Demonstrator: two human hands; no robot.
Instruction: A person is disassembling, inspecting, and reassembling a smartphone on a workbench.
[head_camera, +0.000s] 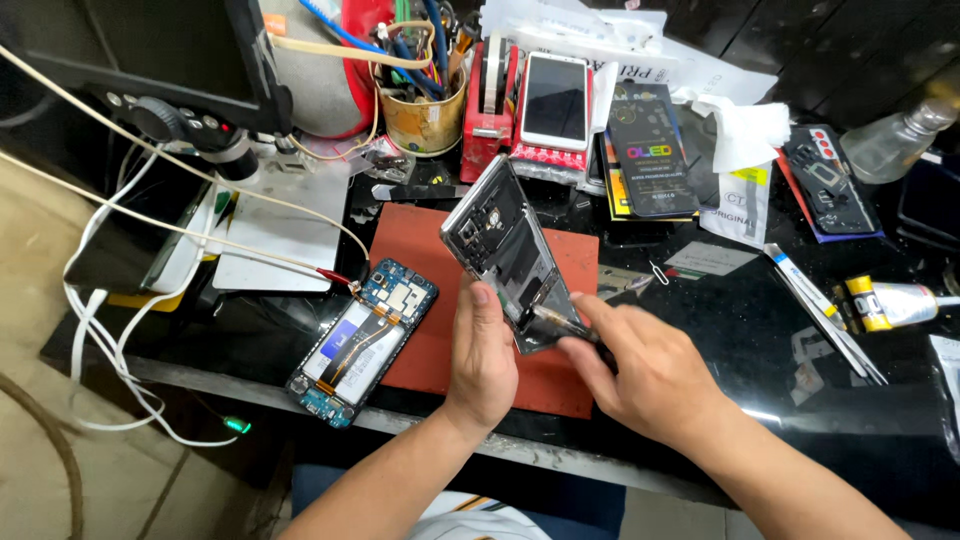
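cluttered black bench (760, 330): left hand (482, 360) tilts gutted silver phone frame (505, 245).

left hand (482, 352): comes up from about 7 o'clock, forearm bare, wrist straight, thumb pointing up toward 12, fingers curled out of sight behind what it's gripping
right hand (640, 365): enters from 5 o'clock, forearm angled toward 10, knuckles up, fingers pinched together at the tips
spacing: hands pretty much side by side, right fingertips just beside the left thumb
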